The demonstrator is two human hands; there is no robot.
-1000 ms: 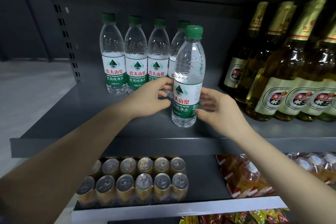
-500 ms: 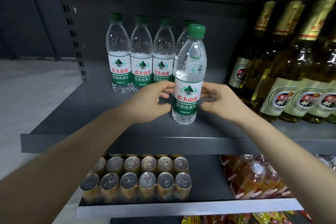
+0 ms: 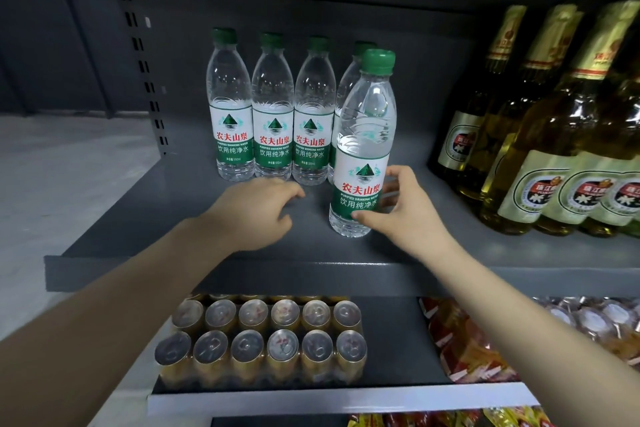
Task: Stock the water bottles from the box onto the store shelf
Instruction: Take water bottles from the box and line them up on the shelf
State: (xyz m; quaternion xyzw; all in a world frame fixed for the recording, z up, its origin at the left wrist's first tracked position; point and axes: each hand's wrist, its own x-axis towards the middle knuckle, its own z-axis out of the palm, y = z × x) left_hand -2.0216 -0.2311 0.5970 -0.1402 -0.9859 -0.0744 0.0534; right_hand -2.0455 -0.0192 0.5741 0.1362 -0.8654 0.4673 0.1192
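Note:
A clear water bottle [image 3: 363,135] with a green cap and green-white label stands upright near the front of the dark grey shelf [image 3: 207,274]. My right hand [image 3: 405,215] holds its lower part, thumb on the front and fingers curled round the right side. My left hand [image 3: 256,215] hovers to the left of it, fingers loosely curled, holding nothing and apart from the bottle. Behind, a row of several identical water bottles [image 3: 273,111] stands at the back of the shelf. The box is out of sight.
Tall yellow beer bottles [image 3: 554,149] crowd the shelf's right side. On the shelf below sit a shrink-wrapped pack of gold cans [image 3: 263,340] and packaged goods [image 3: 464,343] to the right. The perforated shelf upright [image 3: 145,80] stands at the left.
My left hand has let go of the front bottle and pulled back to the left. My right hand has kept hold of the bottle, which still stands in the same place.

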